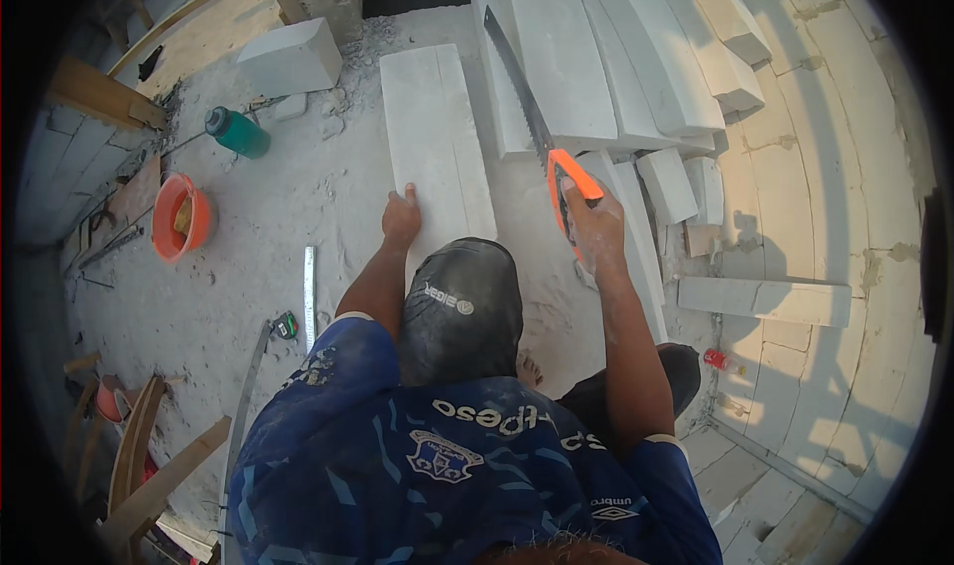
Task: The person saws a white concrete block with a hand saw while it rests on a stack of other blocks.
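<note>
1. Although my right hand (596,229) clasps the saw (532,108), I find it apart from the block (427,118).
2. My left hand (402,219) touches the block's left edge (whether those fingers clench, I cannot tell).
3. Block lies on the floor (243,287) before me, beside the stack (556,68).
4. Step, as judged: steadying. Next move calls for firm bracing, left fingers clear of the saw.

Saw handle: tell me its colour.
The saw handle is mostly orange with black; see the head view.
</note>
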{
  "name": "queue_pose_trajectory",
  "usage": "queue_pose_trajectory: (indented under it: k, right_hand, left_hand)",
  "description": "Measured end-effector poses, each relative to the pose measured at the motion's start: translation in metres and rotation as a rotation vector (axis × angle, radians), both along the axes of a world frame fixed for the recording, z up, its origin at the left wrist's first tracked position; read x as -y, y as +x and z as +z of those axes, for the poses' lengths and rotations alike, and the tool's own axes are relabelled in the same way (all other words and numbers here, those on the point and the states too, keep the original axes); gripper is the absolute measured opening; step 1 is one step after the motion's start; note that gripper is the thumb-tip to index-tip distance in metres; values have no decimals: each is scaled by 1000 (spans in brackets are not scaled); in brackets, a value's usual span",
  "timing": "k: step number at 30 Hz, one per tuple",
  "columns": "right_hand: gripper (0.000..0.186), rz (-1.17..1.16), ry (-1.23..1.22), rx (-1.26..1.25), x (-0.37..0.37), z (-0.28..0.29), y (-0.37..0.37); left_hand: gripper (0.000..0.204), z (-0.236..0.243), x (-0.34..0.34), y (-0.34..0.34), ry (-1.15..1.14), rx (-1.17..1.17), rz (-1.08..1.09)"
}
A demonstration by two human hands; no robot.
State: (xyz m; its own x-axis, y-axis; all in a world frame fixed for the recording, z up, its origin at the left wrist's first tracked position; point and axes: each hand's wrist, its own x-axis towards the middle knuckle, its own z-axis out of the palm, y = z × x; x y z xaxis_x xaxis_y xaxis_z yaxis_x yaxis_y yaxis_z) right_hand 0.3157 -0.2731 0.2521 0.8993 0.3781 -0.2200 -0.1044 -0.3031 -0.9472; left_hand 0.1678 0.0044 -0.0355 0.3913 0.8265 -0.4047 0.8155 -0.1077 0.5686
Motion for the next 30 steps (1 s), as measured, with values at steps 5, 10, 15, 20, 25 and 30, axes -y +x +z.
queue_pose_trajectory:
  k: [5,10,15,20,25,30]
  right_hand:
    - [50,-32,98,-108,-23,-50,-9]
    - [53,-12,250,-325,-61,-72,-24]
    - [52,8,143,-35,-71,-88,-22]
    - [50,35,96,89,-76,-101,-1]
    - [48,2,79,43,-68,-106,-6]
    - [46,25,103,41,-79,-120,-20]
  left_hand:
    - [70,51,-80,20,-514,-208,-318]
    - [77,106,-147,35,-122,-342,-193]
    - [91,35,-15,7,30,-266,-6]
    - [93,19,48,2,72,-78,143]
    - [82,21,59,1,166,-98,189]
    - [80,11,65,-1,140,-127,199]
